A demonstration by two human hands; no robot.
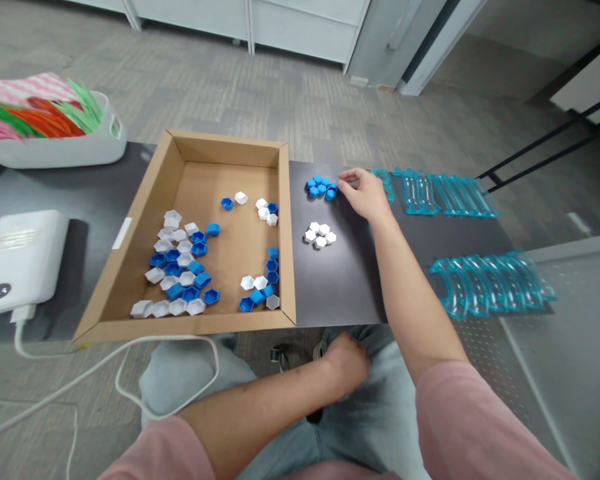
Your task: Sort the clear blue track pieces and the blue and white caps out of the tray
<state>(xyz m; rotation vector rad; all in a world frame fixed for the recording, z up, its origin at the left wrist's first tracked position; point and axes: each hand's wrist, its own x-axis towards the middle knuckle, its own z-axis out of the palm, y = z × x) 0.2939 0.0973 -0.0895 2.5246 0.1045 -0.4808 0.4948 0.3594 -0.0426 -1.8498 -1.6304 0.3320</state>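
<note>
My right hand (363, 193) reaches over the dark table. Its thumb and fingers pinch at the right edge of a cluster of blue hexagonal pieces (319, 180), on the outermost piece. Nearer to me lies a cluster of white hexagonal pieces (320, 235), fitted side by side in a ring-like patch. My left hand (347, 363) rests on my lap, curled into a loose fist, with its fingertips mostly hidden. To the left, a cardboard box (289, 267) holds many loose blue and white hexagonal pieces, some standing tilted.
Rows of clear teal plastic parts (450, 195) lie behind my right forearm, with more curved teal parts (490, 283) nearer. At left are a white basket (80, 152) of colourful strips and a white device (23, 260) with a cable (105, 363) trailing across my lap.
</note>
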